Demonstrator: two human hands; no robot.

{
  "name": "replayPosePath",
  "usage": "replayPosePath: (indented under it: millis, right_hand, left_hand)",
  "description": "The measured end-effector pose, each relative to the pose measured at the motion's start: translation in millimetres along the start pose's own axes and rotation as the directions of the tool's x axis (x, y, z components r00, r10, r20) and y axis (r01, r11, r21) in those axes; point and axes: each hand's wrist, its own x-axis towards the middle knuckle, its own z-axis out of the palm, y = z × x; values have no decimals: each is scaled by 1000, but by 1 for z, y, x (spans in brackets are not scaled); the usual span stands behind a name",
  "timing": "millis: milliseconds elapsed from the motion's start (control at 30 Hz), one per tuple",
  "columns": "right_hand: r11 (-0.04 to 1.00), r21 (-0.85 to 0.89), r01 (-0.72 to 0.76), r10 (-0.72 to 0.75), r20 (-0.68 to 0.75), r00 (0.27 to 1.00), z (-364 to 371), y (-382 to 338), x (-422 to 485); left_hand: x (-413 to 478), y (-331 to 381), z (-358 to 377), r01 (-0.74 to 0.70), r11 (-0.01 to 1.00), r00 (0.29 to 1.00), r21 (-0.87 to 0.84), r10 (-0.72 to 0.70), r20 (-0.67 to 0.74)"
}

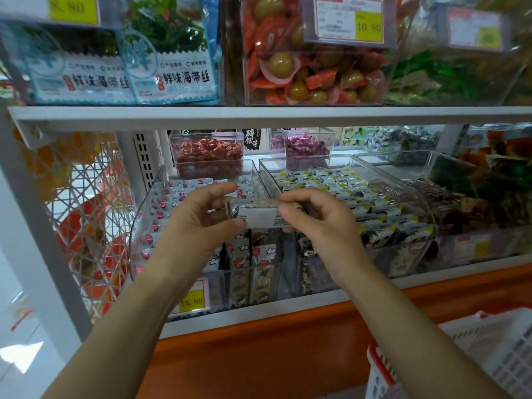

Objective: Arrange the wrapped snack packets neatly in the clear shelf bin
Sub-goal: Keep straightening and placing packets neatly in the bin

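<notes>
Centrally, I hold one wrapped snack packet [257, 217] level between both hands, in front of the bins on the lower shelf. My left hand [198, 217] pinches its left end, thumb below and fingers curled over the top. My right hand [313, 217] pinches its right end between thumb and forefinger, with the remaining fingers curled behind. The packet turns a white printed panel toward me, with a clear strip along its upper edge; the print is too small to read.

Behind my left hand stands the clear shelf bin [144, 214], which holds white balloon-print packets [172, 197] lying in rows and a few standing upright at its front. The held packet lines up with the seam between this bin and the neighbouring bin [417, 203], which is filled with black, white and yellow packets [345, 185]. Whether the held packet touches either rim cannot be told.

A yellow price tag [191, 300] reading 15.80 sits on the front of the clear shelf bin. Farther back are a small tub of red sweets [207, 154] and one of purple sweets [305, 145]. On the shelf above stand seaweed packs [172, 73], and beside them a bin of round olive-coloured snacks in orange wrappers [313, 76]. A white plastic basket [489, 355] is at lower right.
</notes>
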Motion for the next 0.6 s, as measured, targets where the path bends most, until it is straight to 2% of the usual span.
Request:
replayPosePath:
  millis: [200,333,500,600]
  right_hand:
    - [1000,-1,20,-20,-105,994,-1,1,2]
    - [995,-75,60,-72,-160,984,1,3,1]
    - [991,-108,80,-95,-133,987,4,4,-1]
    - [989,-122,80,-92,-95,991,4,5,-1]
  left_hand:
    - [-5,2,5,-95,986,994,137,85,75]
    - [-5,-1,9,-82,970,993,227,61,97]
    - [-4,3,8,-56,969,998,241,61,-10]
    - [-3,6,3,-107,941,994,321,106,21]
